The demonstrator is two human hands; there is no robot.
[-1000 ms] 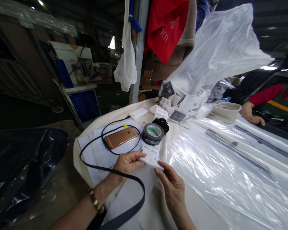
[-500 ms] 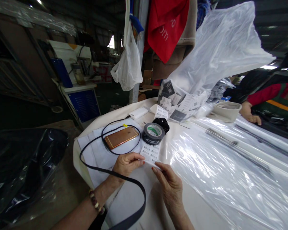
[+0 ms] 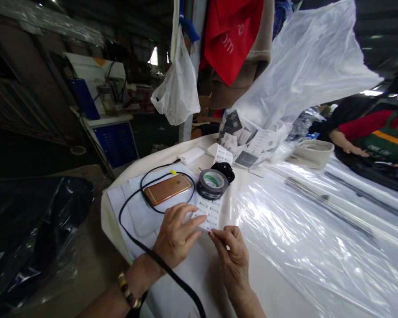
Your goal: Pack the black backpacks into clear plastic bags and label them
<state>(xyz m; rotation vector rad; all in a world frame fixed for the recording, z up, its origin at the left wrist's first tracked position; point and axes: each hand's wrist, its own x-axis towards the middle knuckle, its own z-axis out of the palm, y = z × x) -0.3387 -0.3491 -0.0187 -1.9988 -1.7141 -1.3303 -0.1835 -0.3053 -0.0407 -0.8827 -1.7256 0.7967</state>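
Observation:
A strip of white barcode labels point(image 3: 209, 212) lies on the table, its upper part running under a roll of black tape point(image 3: 212, 183). My left hand point(image 3: 176, 232) is at the strip's lower left edge, fingers apart, fingertips over or touching the labels. At the lower right corner, the thumb and forefinger of my right hand point(image 3: 232, 254) are pinched together on the edge of the strip; whether a single label is between them is too small to tell. A gold phone point(image 3: 169, 190) lies behind my left hand, inside a loop of black cable point(image 3: 159, 260) that passes over my left wrist.
A white power bank point(image 3: 191, 156) and a clear bag of printed tags point(image 3: 255, 145) stand behind the tape. Clear plastic sheeting point(image 3: 305, 229) covers the right side. A beige pouch point(image 3: 313, 153) sits near a co-worker's hand point(image 3: 351, 148). A white plastic bag point(image 3: 177, 88) hangs from a post.
My left hand has let go of the strip's near edge, spread its fingers and moved up over the labels. The lifted edge lies flatter. My right hand stays pinched at the corner.

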